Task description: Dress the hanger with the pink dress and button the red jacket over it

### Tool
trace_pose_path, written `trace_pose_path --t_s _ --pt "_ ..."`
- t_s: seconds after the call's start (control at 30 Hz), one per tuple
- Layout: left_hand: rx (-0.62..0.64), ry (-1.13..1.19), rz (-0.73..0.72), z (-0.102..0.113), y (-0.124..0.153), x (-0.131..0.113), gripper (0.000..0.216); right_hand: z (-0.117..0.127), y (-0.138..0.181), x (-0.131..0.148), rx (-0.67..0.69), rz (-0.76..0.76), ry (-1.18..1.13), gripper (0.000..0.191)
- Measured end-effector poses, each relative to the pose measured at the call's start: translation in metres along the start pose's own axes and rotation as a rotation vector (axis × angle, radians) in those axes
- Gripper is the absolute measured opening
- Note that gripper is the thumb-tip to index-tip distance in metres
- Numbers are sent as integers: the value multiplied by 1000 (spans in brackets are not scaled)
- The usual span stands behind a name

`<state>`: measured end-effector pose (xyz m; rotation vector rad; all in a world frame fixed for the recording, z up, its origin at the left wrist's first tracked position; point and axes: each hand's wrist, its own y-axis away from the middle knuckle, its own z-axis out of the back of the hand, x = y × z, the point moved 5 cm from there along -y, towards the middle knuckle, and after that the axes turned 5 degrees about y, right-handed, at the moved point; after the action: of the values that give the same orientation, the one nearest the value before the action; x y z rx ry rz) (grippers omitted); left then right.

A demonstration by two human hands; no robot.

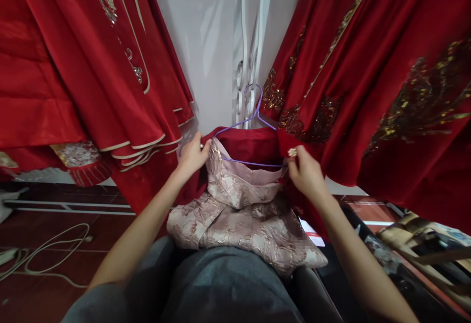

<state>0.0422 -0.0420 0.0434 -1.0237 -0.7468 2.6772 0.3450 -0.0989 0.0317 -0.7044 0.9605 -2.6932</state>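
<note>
Head view, dead centre: both hands are pinched shut on a pink brocade garment draped over the lap, left hand at ten o'clock of it, right hand at two, working its top edge around a purple wire hanger. Soft, light and slippery by the look, best gripped at the shoulder seams. Red embroidered robes hang around.

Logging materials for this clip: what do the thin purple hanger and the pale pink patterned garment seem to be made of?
Thin purple hanger: probably coated wire, judging by its slim, bent rod and smooth colour. Pale pink patterned garment: seemingly brocade, woven with a slightly shiny floral pattern.
</note>
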Motion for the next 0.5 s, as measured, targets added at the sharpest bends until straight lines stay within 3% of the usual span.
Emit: trace_pose_path --t_s 0.07,0.2,0.27,0.37,0.5 --pt "-74 133 38 -15 11 -20 13 -29 6 28 177 48 -203 11" --pt "104 378 -89 -55 38 -64 5 -67 19 73 305 144 -465 7" --pt "89 406 -111 -61 44 -68 6 -72 21 73 249 82 -458 7" --pt "60 415 -112 -62 47 -57 15 -68 23 54 43 -69 -421 7" --pt "34 470 -118 -66 50 -45 24 -60 27 38 -201 -104 -628 33"
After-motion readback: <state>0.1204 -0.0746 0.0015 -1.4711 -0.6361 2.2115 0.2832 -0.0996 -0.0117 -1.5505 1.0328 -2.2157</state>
